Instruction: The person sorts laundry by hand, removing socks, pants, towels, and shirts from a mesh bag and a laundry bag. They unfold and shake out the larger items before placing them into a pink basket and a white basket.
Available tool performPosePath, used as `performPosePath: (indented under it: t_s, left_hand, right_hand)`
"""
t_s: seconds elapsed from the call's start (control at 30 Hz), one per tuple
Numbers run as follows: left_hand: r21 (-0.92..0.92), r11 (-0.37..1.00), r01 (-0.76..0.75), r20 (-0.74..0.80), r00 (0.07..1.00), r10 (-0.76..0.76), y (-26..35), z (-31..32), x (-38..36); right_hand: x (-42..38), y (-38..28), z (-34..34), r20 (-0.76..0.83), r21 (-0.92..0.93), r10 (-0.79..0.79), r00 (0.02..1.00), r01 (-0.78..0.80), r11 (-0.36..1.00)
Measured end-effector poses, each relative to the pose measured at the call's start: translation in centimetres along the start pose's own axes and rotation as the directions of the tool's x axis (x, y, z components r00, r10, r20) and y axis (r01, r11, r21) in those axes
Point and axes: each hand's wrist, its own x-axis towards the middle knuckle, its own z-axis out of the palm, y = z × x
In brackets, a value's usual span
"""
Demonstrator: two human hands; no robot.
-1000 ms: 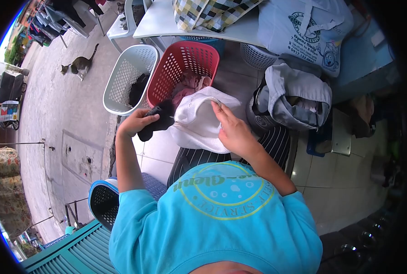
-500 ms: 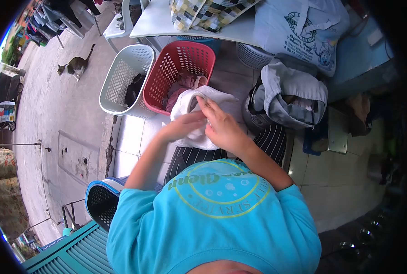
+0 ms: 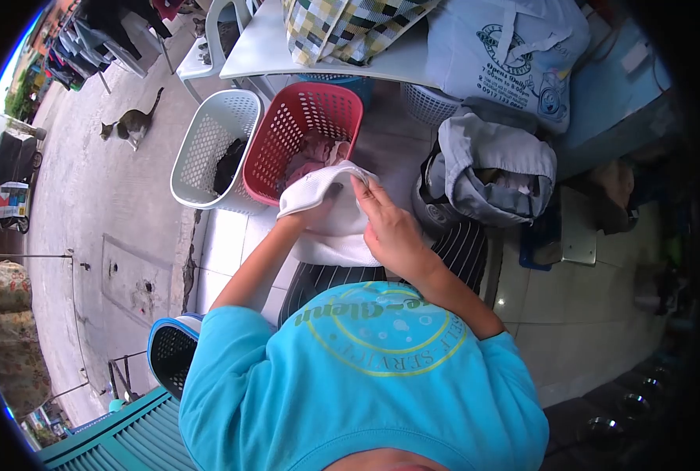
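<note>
A white, mesh-like cloth bag (image 3: 330,250) lies over my lap with its opening held up. My left hand (image 3: 319,210) reaches in through that opening. The rim drapes over its wrist and hides most of its fingers. On the opposite side, my right hand (image 3: 393,235) pinches the bag's edge between thumb and fingers. Just beyond the bag, a red laundry basket (image 3: 275,141) holds pinkish clothes (image 3: 315,153). Beside it on the left stands a pale laundry basket (image 3: 197,161) with dark clothing (image 3: 228,166) at the bottom.
A grey fabric hamper (image 3: 495,169) with clothes stands to my right. On the white table (image 3: 264,47) are a checkered bag (image 3: 350,27) and a printed white bag (image 3: 515,63). A blue-rimmed basket (image 3: 169,353) sits at left. A cat (image 3: 133,125) stands on the pavement.
My left hand has gone from beside my right hand into the bag's opening. The bag's rim is now raised and spread wider, with my right hand still at its edge.
</note>
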Motion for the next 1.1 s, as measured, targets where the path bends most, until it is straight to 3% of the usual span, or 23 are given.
performPosePath:
  t_s: [0.03, 0.07, 0.1, 0.13, 0.17, 0.23, 0.3, 0.37, 0.4, 0.47, 0.5, 0.53, 0.6, 0.63, 0.7, 0.73, 0.8, 0.83, 0.87, 0.93, 1.0, 1.07, 1.1]
  left_hand:
    - [-0.029, 0.998, -0.056, 0.093, 0.994, 0.059, -1.3, 0.6, -1.2]
    - [-0.325, 0.938, -0.118, 0.116, 0.98, 0.163, 1.1, -1.9, -3.0]
    - [-0.416, 0.909, 0.028, 0.423, 0.891, 0.166, 3.4, -5.4, -3.8]
    - [-0.635, 0.759, 0.143, 0.496, 0.829, 0.258, 4.4, -7.6, -5.0]
    - [-0.686, 0.665, 0.295, 0.597, 0.751, 0.282, 4.4, -9.5, -5.8]
    - [-0.705, 0.655, 0.272, 0.531, 0.814, 0.234, 3.3, -12.3, -7.0]
    - [-0.647, 0.685, 0.335, 0.494, 0.868, 0.042, 1.6, -15.8, -7.7]
    - [-0.753, 0.608, 0.25, 0.209, 0.968, -0.139, -0.4, -18.2, -9.4]
    - [-0.752, 0.604, 0.263, 0.158, 0.962, -0.222, -1.6, -19.7, -9.7]
    - [-0.699, 0.655, 0.288, -0.007, 0.913, -0.409, -5.6, -21.2, -9.9]
    - [-0.52, 0.781, 0.345, -0.132, 0.871, -0.473, -6.5, -21.9, -8.9]
    - [-0.167, 0.871, 0.463, -0.383, 0.783, -0.49, -6.7, -21.6, -8.5]
    - [0.37, 0.77, 0.52, -0.644, 0.741, -0.191, -6.2, -19.7, -7.9]
    - [0.139, 0.903, 0.406, -0.512, 0.81, -0.286, -5.1, -18.7, -7.6]
    - [-0.118, 0.972, 0.203, -0.251, 0.941, -0.227, -7.4, -13.1, -7.1]
    - [-0.246, 0.905, 0.347, -0.047, 0.928, -0.369, -4.9, -11.3, -7.1]
    - [-0.065, 0.973, 0.221, 0.071, 0.974, -0.216, -7.0, -5.0, -7.3]
    - [-0.054, 0.986, 0.157, -0.017, 0.987, -0.158, -9.7, -0.9, -8.0]
    - [-0.225, 0.896, 0.383, 0.135, 0.923, -0.361, -8.7, 0.1, -8.5]
    - [-0.368, 0.542, 0.756, 0.506, 0.652, -0.565, -8.4, 1.7, -9.3]
    - [-0.374, 0.493, 0.785, 0.612, 0.609, -0.505, -6.5, 0.6, -10.0]
    - [-0.352, 0.568, 0.744, 0.549, 0.655, -0.519, -6.3, 0.0, -10.1]
    - [-0.536, 0.543, 0.647, 0.373, 0.758, -0.535, -7.6, 0.2, -10.3]
  right_hand:
    - [0.2, 0.2, 0.1, 0.019, -0.022, 0.023, 1.0, -0.023, 0.999]
    - [0.2, 0.4, 0.2, 0.04, -0.044, 0.048, 0.998, -0.046, 0.998]
    - [0.3, 0.6, 0.4, 0.054, -0.02, 0.056, 0.997, -0.054, 0.998]
    - [0.2, 0.8, 0.8, 0.057, -0.016, 0.059, 0.997, -0.058, 0.998]
    - [0.3, 1.0, 1.2, 0.063, -0.016, 0.059, 0.996, -0.058, 0.998]
    - [0.4, 1.1, 1.5, 0.069, -0.013, 0.057, 0.996, -0.056, 0.998]
    - [0.6, 0.9, 1.3, 0.087, -0.027, 0.073, 0.993, -0.071, 0.997]
    - [0.4, 1.4, 1.6, 0.053, -0.034, 0.054, 0.997, -0.052, 0.998]
    - [0.3, 1.5, 1.7, 0.017, -0.042, 0.032, 0.999, -0.032, 0.999]
    - [0.3, 1.4, 1.6, 0.033, -0.035, 0.063, 0.997, -0.062, 0.997]
    - [0.3, 1.3, 1.5, 0.049, -0.025, 0.091, 0.995, -0.09, 0.996]
    - [0.4, 1.4, 1.6, 0.047, -0.026, 0.089, 0.995, -0.088, 0.996]
    - [0.4, 1.7, 1.8, -0.018, 0.004, 0.055, 0.998, -0.055, 0.998]
    - [0.4, 1.8, 1.7, -0.017, 0.003, 0.056, 0.998, -0.056, 0.998]
    - [0.3, 2.0, 1.3, -0.004, 0.01, 0.071, 0.997, -0.071, 0.997]
    - [0.3, 1.8, 1.0, 0.002, 0.01, 0.069, 0.998, -0.069, 0.998]
    - [0.2, 1.6, 0.5, 0.035, 0.042, 0.12, 0.992, -0.121, 0.992]
    - [0.0, 1.7, 0.4, 0.037, 0.042, 0.118, 0.992, -0.119, 0.992]
    - [-0.2, 1.9, 0.2, 0.047, 0.015, 0.084, 0.995, -0.085, 0.996]
    - [-0.3, 2.6, -0.4, 0.042, -0.017, 0.05, 0.998, -0.05, 0.999]
    - [-0.9, 3.3, -0.8, 0.134, -0.109, 0.149, 0.98, -0.135, 0.985]
    - [-1.1, 4.3, -0.7, 0.103, -0.148, 0.199, 0.975, -0.183, 0.972]
    - [-1.0, 4.7, -0.8, 0.078, -0.18, 0.24, 0.968, -0.223, 0.958]
